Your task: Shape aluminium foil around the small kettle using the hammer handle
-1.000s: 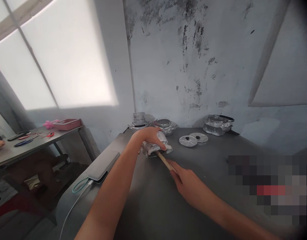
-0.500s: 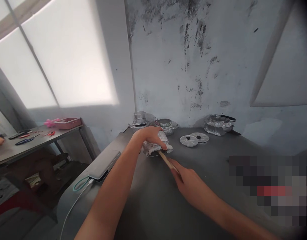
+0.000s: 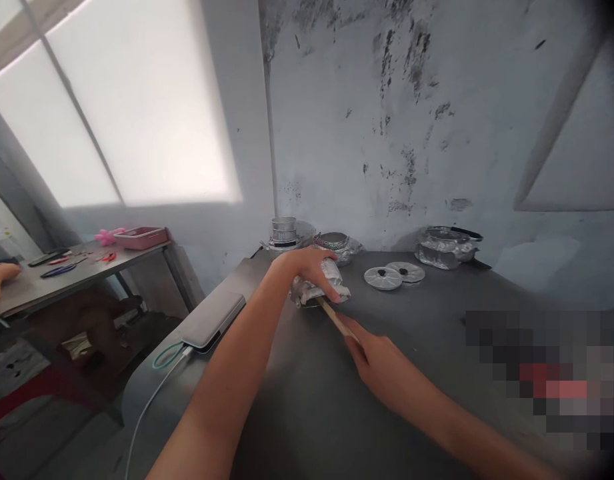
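Note:
My left hand (image 3: 311,264) is closed over a crumpled foil-wrapped item (image 3: 331,272) that looks like a small pan or pot, its thumb pressing the near side. Much of the item is hidden beneath the hand, though a dark lower rim shows. A light wooden handle (image 3: 333,316) runs from under the foil toward me, with my right hand (image 3: 377,353) wrapped round its near part. Whether the handle is fixed to the item, I cannot tell. Just behind my left hand stand a foil-wrapped pot (image 3: 339,252) and a stack of metal strainer-like cylinders (image 3: 285,233).
Two round lids with black knobs (image 3: 383,278) overlap right of centre. Beyond them sits another foil-wrapped pot (image 3: 444,253) with a dark handle. A grey power bank (image 3: 211,323) with cables lies left. On the side table are a pink tray (image 3: 141,238) and another person's hand (image 3: 1,280).
The camera view has shifted slightly, so the scene lies a little further right. Both my hands keep their grips. At far left, more of the other person's hand shows.

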The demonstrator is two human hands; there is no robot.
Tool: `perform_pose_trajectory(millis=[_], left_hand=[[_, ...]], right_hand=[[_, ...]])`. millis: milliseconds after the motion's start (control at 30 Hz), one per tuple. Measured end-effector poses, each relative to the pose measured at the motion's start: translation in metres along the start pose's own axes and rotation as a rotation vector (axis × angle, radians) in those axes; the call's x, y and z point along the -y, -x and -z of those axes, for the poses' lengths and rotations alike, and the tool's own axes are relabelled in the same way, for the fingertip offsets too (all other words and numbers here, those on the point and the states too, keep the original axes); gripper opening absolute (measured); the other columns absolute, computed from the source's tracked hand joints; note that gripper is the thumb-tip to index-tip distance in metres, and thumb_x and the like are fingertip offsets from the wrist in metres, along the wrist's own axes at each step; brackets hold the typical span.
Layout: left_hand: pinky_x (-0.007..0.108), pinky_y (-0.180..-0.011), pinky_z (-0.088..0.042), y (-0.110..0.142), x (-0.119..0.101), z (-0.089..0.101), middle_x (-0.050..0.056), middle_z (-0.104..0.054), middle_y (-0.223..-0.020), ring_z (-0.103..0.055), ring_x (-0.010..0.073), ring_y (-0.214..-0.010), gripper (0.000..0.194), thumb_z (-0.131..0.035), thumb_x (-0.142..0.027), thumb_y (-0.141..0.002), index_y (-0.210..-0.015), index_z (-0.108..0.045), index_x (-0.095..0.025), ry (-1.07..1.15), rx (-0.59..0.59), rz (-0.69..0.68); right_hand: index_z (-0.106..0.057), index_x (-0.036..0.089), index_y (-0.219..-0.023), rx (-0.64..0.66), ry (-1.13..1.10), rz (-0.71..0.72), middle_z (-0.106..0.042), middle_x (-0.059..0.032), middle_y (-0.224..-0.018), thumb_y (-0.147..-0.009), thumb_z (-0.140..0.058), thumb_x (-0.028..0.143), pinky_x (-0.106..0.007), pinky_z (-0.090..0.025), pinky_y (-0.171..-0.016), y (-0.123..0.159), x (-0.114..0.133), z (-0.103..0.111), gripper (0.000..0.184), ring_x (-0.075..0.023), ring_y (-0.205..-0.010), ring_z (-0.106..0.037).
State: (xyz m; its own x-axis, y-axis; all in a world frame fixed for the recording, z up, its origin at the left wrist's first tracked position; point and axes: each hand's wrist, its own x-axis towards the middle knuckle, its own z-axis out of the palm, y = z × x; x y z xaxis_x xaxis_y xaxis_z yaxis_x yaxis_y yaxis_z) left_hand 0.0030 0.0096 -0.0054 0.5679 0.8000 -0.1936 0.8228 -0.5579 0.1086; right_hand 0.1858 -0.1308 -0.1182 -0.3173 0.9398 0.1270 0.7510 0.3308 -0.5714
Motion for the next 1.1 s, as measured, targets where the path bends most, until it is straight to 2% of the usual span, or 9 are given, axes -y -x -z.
perform_pose_trajectory(millis=[167, 333, 533, 600, 800, 900, 1000, 1100], left_hand=[[0.045, -0.095, -0.043, 0.000, -0.001, -0.001, 0.002, -0.029, -0.150, -0.041, 0.0377, -0.124, 0.110, -0.068, -0.076, -0.049, -0.144, -0.026, -0.037, 0.005, -0.036, 0.004], [0.045, -0.093, -0.044, 0.003, 0.002, 0.000, 0.001, -0.027, -0.150, -0.039, 0.0370, -0.126, 0.108, -0.066, -0.078, -0.051, -0.143, -0.027, -0.038, 0.030, -0.043, 0.011], [0.045, -0.092, -0.046, 0.003, 0.009, 0.001, -0.001, -0.025, -0.152, -0.039, 0.0372, -0.126, 0.104, -0.066, -0.076, -0.053, -0.142, -0.027, -0.040, 0.048, -0.042, 0.009], [0.045, -0.091, -0.046, 0.003, 0.008, 0.001, -0.001, -0.025, -0.152, -0.039, 0.0375, -0.126, 0.104, -0.066, -0.076, -0.053, -0.142, -0.027, -0.040, 0.051, -0.037, 0.013], [0.044, -0.092, -0.045, 0.003, 0.004, 0.000, 0.000, -0.028, -0.150, -0.040, 0.0373, -0.125, 0.106, -0.065, -0.076, -0.052, -0.144, -0.026, -0.039, 0.042, -0.041, 0.016], [0.043, -0.093, -0.044, 0.002, 0.006, -0.001, 0.000, -0.029, -0.150, -0.041, 0.0365, -0.125, 0.105, -0.065, -0.076, -0.053, -0.143, -0.027, -0.038, 0.036, -0.058, 0.016], [0.044, -0.092, -0.045, 0.001, 0.008, -0.001, 0.000, -0.028, -0.150, -0.041, 0.0362, -0.125, 0.103, -0.065, -0.076, -0.053, -0.142, -0.028, -0.039, 0.038, -0.052, 0.013], [0.043, -0.091, -0.046, 0.002, 0.008, -0.001, 0.000, -0.029, -0.150, -0.042, 0.0364, -0.124, 0.103, -0.066, -0.075, -0.053, -0.142, -0.029, -0.039, 0.049, -0.051, 0.019]], right_hand=[[-0.034, 0.036, -0.142, -0.012, 0.001, 0.003, -0.069, -0.0024, -0.077, -0.095, -0.028, 0.032, -0.027, -0.042, -0.062, -0.001, 0.002, -0.001, 0.048, -0.0215, -0.070, -0.067], [-0.031, 0.032, -0.145, -0.060, 0.054, -0.004, -0.063, -0.0005, -0.063, -0.096, -0.027, 0.034, -0.027, -0.039, -0.056, -0.001, 0.002, -0.002, 0.049, -0.0199, -0.054, -0.061], [-0.035, 0.035, -0.142, 0.000, 0.058, 0.021, -0.069, -0.0033, -0.077, -0.095, -0.029, 0.030, -0.028, -0.042, -0.067, -0.004, 0.001, 0.000, 0.048, -0.0217, -0.073, -0.067], [-0.035, 0.036, -0.142, -0.002, 0.055, 0.014, -0.069, -0.0022, -0.078, -0.094, -0.029, 0.031, -0.028, -0.043, -0.066, -0.004, 0.001, 0.001, 0.048, -0.0215, -0.072, -0.067], [-0.033, 0.035, -0.142, -0.041, 0.012, -0.022, -0.063, 0.0013, -0.062, -0.096, -0.025, 0.037, -0.025, -0.038, -0.052, -0.001, 0.004, 0.001, 0.047, -0.0189, -0.051, -0.059], [-0.037, 0.029, -0.142, -0.025, 0.024, -0.017, -0.065, -0.0021, -0.067, -0.095, -0.027, 0.035, -0.027, -0.041, -0.057, -0.001, 0.005, 0.001, 0.048, -0.0206, -0.060, -0.064], [-0.040, 0.029, -0.140, 0.003, 0.019, 0.013, -0.069, -0.0043, -0.077, -0.094, -0.029, 0.031, -0.029, -0.044, -0.068, -0.002, 0.004, 0.001, 0.047, -0.0219, -0.073, -0.067], [-0.039, 0.031, -0.141, -0.012, -0.012, 0.001, -0.070, -0.0030, -0.077, -0.094, -0.030, 0.031, -0.029, -0.044, -0.066, -0.002, 0.003, 0.003, 0.047, -0.0207, -0.068, -0.067]])
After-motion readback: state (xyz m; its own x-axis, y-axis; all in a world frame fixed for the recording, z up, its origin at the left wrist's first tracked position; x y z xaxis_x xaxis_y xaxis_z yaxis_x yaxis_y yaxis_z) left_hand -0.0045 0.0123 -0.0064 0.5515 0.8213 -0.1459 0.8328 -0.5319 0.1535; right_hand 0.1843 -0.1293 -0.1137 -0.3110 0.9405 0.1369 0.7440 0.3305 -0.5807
